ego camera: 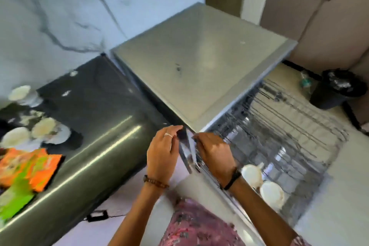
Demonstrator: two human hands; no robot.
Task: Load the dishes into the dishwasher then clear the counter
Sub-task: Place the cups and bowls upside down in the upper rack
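Observation:
The silver dishwasher (pixel 199 62) stands beside the black counter (pixel 95 102), and its wire rack (pixel 279 126) is pulled out to the right. Two white cups (pixel 252 174) sit in the near end of the rack. My left hand (pixel 162 154) and my right hand (pixel 214 156) meet at the dishwasher's near corner. Between them stands a flat shiny steel plate (pixel 185 152) on edge, blurred; the fingers of both hands curl onto it. More white cups and saucers (pixel 43 128) stand on the counter at the far left.
Orange and green snack packets (pixel 30 168) lie at the counter's near left. A black lined bin (pixel 337 90) and a small bottle (pixel 305 82) stand on the floor beyond the rack. A marble wall rises behind the counter.

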